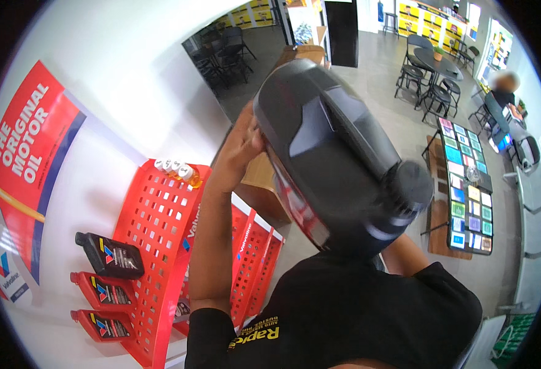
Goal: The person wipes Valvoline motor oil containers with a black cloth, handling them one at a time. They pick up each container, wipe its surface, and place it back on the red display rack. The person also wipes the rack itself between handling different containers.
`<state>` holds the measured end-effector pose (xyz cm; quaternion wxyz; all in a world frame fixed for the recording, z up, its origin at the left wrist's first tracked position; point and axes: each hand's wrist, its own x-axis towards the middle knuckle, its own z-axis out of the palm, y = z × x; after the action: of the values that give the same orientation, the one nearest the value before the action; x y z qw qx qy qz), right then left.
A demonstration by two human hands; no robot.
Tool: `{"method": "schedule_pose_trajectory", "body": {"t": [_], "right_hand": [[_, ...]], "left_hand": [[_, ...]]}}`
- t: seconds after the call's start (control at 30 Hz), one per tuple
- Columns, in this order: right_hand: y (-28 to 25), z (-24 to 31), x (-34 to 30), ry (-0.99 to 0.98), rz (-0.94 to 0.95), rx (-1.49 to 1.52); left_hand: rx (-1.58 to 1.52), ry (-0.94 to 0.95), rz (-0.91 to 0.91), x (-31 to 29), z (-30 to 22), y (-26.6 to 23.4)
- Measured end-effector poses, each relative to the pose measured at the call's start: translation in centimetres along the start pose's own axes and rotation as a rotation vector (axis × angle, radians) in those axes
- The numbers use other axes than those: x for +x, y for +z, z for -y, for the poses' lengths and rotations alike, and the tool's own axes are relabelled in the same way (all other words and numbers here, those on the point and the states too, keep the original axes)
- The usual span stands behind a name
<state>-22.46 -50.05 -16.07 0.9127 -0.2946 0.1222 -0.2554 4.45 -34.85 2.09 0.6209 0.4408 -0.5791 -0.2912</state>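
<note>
A large black motor oil jug [319, 141] fills the middle of the view, close to me and tilted, its ribbed cap [409, 184] toward the lower right. My left hand [246, 144] grips the jug's left side near its base, fingers partly behind it. A red label shows along the jug's lower left edge. My right forearm [405, 255] reaches up behind the cap end; the jug hides my right hand. Left of my left arm, a red perforated shelf rack [159, 212] carries a black oil bottle [110, 255] and two red oil bottles [104, 292].
Small white-capped bottles [187, 172] stand atop the rack. A red poster [21, 141] hangs on the left wall. At right is a display table [436, 184] with colourful cards. Farther back are a round table [436, 63] with stools and a seated person [504, 95].
</note>
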Motion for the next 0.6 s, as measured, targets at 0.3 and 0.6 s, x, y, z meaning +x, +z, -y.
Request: {"method": "schedule_pose_trajectory", "body": {"t": [0.3, 0.6], "right_hand": [[-5.6, -4.5, -1.1, 0.327, 0.039, -0.172], [-1.7, -0.1, -3.5, 0.086, -0.337, -0.269]], "left_hand": [[-0.244, -0.217, -0.058, -1.5, 10.1, 1.1], [0.019, -0.175, -0.574, -0.2, 9.2, 2.6]]}}
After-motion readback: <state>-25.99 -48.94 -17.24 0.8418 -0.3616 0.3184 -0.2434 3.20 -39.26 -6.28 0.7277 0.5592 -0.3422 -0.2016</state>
